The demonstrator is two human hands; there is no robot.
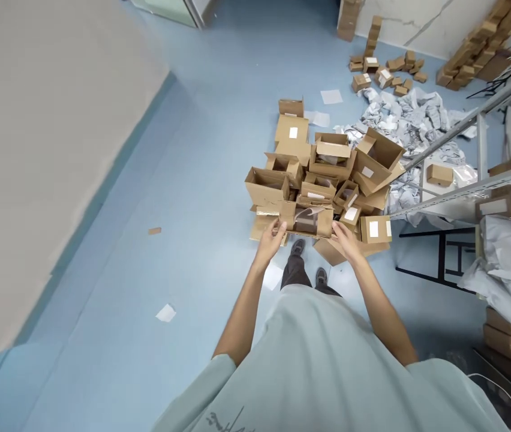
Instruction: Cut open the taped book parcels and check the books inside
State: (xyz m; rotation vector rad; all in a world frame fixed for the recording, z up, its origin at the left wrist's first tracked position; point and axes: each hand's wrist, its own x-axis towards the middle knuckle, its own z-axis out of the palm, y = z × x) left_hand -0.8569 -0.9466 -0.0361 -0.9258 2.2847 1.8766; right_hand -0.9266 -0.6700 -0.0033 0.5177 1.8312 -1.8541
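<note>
I stand over a heap of opened cardboard boxes [327, 174] on a blue floor. Both my hands hold one small open cardboard box [306, 220] out in front of me, above the near edge of the heap. My left hand [271, 238] grips its left end with curled fingers. My right hand [344, 237] grips its right end the same way. Something dark and wrapped in clear film lies inside the box. My shoes [298, 246] show on the floor just below it.
Crumpled white packing paper [406, 120] lies behind the heap, with more small boxes [384, 71] against the far wall. A metal shelf rack [480, 186] holding boxes and bags stands at the right. Paper scraps [165, 312] dot the floor at left.
</note>
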